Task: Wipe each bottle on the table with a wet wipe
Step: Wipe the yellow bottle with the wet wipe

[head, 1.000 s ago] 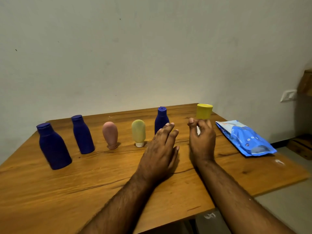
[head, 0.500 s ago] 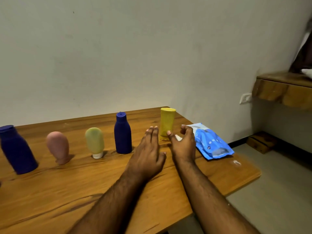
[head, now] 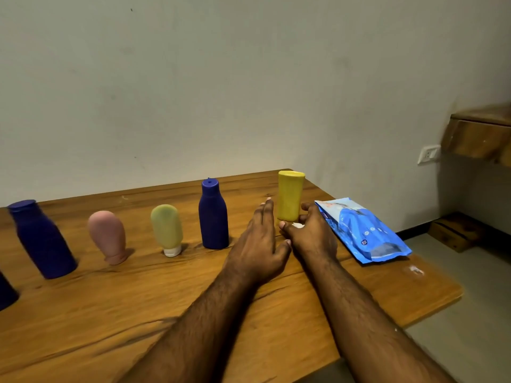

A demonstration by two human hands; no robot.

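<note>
Your right hand [head: 311,234] curls around the base of the yellow bottle [head: 290,196], with a scrap of white wet wipe [head: 298,225] against its thumb. Your left hand [head: 258,244] lies just beside it, fingers straight, holding nothing. The blue wipes pack [head: 362,230] rests right of your right hand; the blue bottle [head: 213,215] stands left of your left.

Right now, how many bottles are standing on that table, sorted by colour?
Dark blue: 3, the small bottle, the big bottle, and one cut off at the left edge
Pink: 1
Pale green: 1
Yellow: 1
Total: 6 bottles
</note>
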